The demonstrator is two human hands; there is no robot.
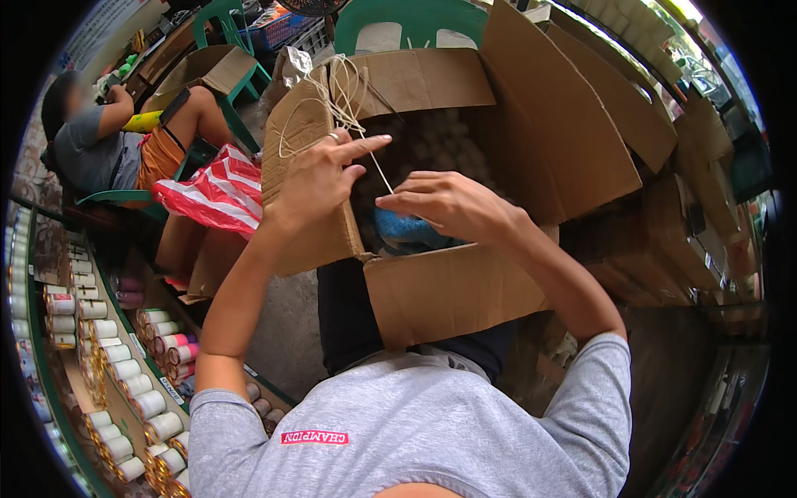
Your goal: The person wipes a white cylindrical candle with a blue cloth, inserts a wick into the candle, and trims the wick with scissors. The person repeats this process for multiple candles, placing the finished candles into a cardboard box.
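A pale string [379, 168] is stretched between my two hands above the open cardboard box [452, 286]. My left hand [320, 178], over the box's left flap, has its index finger and thumb extended and its other fingers curled; the string runs by the index finger. With fingertips pinched together, my right hand [448, 203] grips the string's lower end. Below that hand, inside the box, sits a rounded blue thing [407, 228], partly hidden. Loose loops of the string hang over the far left corner of the box.
Many small white pieces [448, 141] lie in the box. A red-and-white striped plastic bag [217, 191] is at the left. Racks of white spools [124, 369] stand lower left. A seated person [100, 141] and a green chair [411, 23] are beyond; cartons [647, 249] stack at right.
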